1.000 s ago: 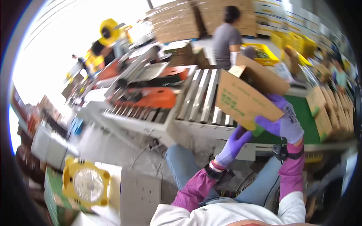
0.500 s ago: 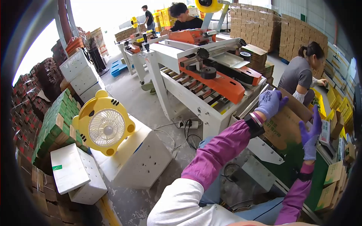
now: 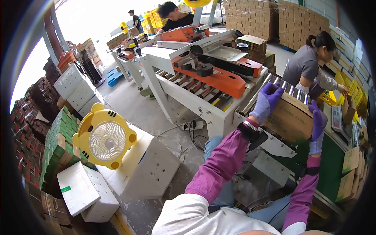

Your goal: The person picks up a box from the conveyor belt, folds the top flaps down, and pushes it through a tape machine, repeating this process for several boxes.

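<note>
A brown cardboard box [image 3: 289,120] with printed lettering and a green lower part sits between my hands, at the end of the rollers. My left hand [image 3: 268,102], in a purple glove, is closed over the box's upper left corner. On the opposite end, my right hand [image 3: 318,127], gloved the same way, presses against the box with its fingers curled at the upper edge. The top of the box looks folded down. Its underside is hidden from me.
A white sealing machine with an orange guide [image 3: 219,82] stands ahead, joined to metal rollers [image 3: 291,91]. A green belt [image 3: 333,176] runs at right, beside flat cartons [image 3: 348,172]. One person [image 3: 303,64] works at right. A yellow fan [image 3: 105,141] stands on foam boxes [image 3: 152,168].
My right hand has gone from spread fingers to holding the box's end. A raised flap is now down. My left hand has moved slightly lower on the box, and the view has shifted.
</note>
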Action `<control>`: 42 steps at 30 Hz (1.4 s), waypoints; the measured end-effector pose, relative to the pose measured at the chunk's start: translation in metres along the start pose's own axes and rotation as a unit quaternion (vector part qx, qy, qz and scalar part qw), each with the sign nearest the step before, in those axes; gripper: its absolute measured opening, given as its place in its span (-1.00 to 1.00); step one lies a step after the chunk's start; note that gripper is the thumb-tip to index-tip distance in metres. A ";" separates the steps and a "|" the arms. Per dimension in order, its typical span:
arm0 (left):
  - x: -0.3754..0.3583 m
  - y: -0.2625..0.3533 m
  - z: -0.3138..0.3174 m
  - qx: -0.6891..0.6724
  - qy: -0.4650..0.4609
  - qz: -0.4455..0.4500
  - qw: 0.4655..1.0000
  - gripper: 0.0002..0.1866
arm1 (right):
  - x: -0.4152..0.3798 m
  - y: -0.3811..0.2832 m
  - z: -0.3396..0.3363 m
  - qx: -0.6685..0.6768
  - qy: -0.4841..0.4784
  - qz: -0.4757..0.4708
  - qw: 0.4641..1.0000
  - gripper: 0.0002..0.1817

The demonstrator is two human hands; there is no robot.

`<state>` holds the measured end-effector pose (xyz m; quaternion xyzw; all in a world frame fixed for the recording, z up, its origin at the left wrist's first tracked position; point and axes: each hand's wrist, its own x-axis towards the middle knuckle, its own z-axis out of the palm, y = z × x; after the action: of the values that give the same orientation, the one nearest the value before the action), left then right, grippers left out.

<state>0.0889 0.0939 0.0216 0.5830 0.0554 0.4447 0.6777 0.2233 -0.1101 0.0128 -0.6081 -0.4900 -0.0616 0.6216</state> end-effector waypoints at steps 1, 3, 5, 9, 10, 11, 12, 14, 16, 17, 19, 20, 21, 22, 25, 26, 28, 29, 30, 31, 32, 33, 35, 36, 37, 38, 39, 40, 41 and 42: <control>-0.001 -0.001 -0.001 -0.008 -0.005 0.007 1.000 -0.85 | 0.001 -0.006 0.001 -0.010 0.009 0.007 1.000 -0.63; -0.001 -0.002 -0.005 -0.026 -0.031 0.010 0.999 -0.88 | -0.002 -0.016 0.000 -0.039 -0.023 -0.008 0.999 -0.69; -0.002 0.000 -0.006 0.022 -0.052 0.063 0.996 -0.90 | -0.002 -0.019 0.002 -0.076 -0.020 -0.018 0.997 -0.74; -0.031 0.043 0.032 0.536 0.026 0.356 0.765 -0.72 | -0.007 -0.034 0.011 -0.029 0.014 0.020 0.999 -0.75; -0.052 0.044 0.051 0.511 -0.035 0.367 0.777 -0.42 | -0.006 -0.027 0.008 -0.040 0.026 0.021 0.999 -0.75; -0.072 0.043 0.070 0.502 -0.133 0.329 0.789 -0.15 | -0.004 -0.018 0.008 0.007 0.021 0.014 1.000 -0.73; -0.068 0.032 0.077 0.541 -0.164 0.350 0.747 -0.08 | -0.004 -0.006 0.010 0.057 0.014 0.009 0.998 -0.70; -0.047 0.017 0.077 0.549 -0.228 0.346 0.726 0.00 | -0.005 0.024 0.013 -0.017 0.085 0.005 0.996 -0.67; -0.001 0.009 0.059 0.539 -0.237 0.341 0.733 -0.02 | -0.009 0.016 0.016 -0.131 0.167 -0.035 0.977 -0.55; 0.018 0.004 0.046 0.550 -0.240 0.328 0.729 -0.06 | -0.019 0.008 0.019 -0.137 0.125 0.000 0.983 -0.51; 0.058 -0.011 0.011 0.581 -0.216 0.305 0.724 -0.13 | -0.043 0.025 0.026 -0.274 -0.051 0.033 0.960 -0.44; 0.078 -0.018 -0.009 0.596 -0.206 0.288 0.721 -0.15 | -0.055 0.029 0.032 -0.378 -0.197 0.052 0.903 -0.44; 0.093 -0.022 -0.028 0.617 -0.198 0.277 0.709 -0.15 | -0.062 0.018 0.042 -0.443 -0.184 0.030 0.877 -0.46; 0.105 -0.024 -0.042 0.617 -0.203 0.271 0.710 -0.15 | -0.062 0.020 0.040 -0.410 -0.189 0.040 0.891 -0.46; 0.126 -0.018 -0.068 0.646 -0.202 0.213 0.704 -0.19 | -0.055 0.018 0.042 -0.414 -0.211 0.067 0.883 -0.48; 0.125 -0.004 -0.066 0.717 -0.190 0.150 0.654 -0.21 | -0.055 0.017 0.042 -0.401 -0.212 0.071 0.888 -0.48; 0.107 0.003 -0.035 0.829 -0.130 0.043 0.543 -0.28 | -0.057 0.021 0.038 -0.360 -0.189 0.081 0.910 -0.47; 0.089 -0.004 -0.017 0.870 -0.076 0.003 0.486 -0.33 | -0.058 0.020 0.035 -0.324 -0.174 0.087 0.926 -0.48; 0.052 -0.019 -0.002 0.790 -0.126 0.153 0.581 -0.36 | -0.061 0.019 0.026 -0.261 -0.168 0.094 0.946 -0.50; 0.004 -0.036 0.011 0.675 -0.175 0.287 0.657 -0.39 | -0.065 0.019 0.016 -0.196 -0.160 0.097 0.963 -0.52; -0.041 -0.053 0.026 0.614 -0.231 0.296 0.694 -0.45 | -0.073 0.026 -0.002 -0.099 -0.138 0.082 0.982 -0.53; -0.073 -0.064 0.034 0.550 -0.286 0.298 0.726 -0.51 | -0.085 0.044 -0.019 0.167 -0.145 0.163 0.962 -0.51; -0.082 -0.062 0.039 0.548 -0.227 0.213 0.777 -0.52 | -0.104 0.062 -0.074 0.121 -0.113 0.321 0.932 -0.51; -0.080 -0.063 0.038 0.542 -0.223 0.226 0.778 -0.55 | -0.119 0.064 -0.103 -0.163 -0.097 0.289 0.938 -0.49; -0.076 -0.067 0.035 0.526 -0.245 0.214 0.786 -0.58 | -0.140 0.063 -0.138 -0.437 -0.086 0.246 0.861 -0.47; -0.075 -0.069 0.033 0.522 -0.246 0.236 0.782 -0.59 | -0.163 0.077 -0.178 -0.447 0.021 0.201 0.871 -0.42; -0.075 -0.061 0.036 0.525 -0.266 0.187 0.786 -0.60 | -0.185 0.090 -0.222 -0.452 0.127 0.148 0.870 -0.36; -0.079 -0.063 0.035 0.526 -0.247 0.222 0.783 -0.62 | -0.203 0.088 -0.267 -0.461 0.235 0.170 0.839 -0.31; -0.080 -0.064 0.036 0.535 -0.239 0.231 0.777 -0.64 | -0.220 0.084 -0.311 -0.462 0.341 0.185 0.797 -0.25; -0.082 -0.064 0.038 0.538 -0.229 0.244 0.773 -0.65 | -0.240 0.076 -0.355 -0.482 0.419 0.195 0.745 -0.22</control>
<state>0.0970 0.0160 -0.0565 0.9312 -0.0157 0.3459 0.1144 0.3413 -0.5056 -0.1262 -0.8220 0.0436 -0.4153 0.3872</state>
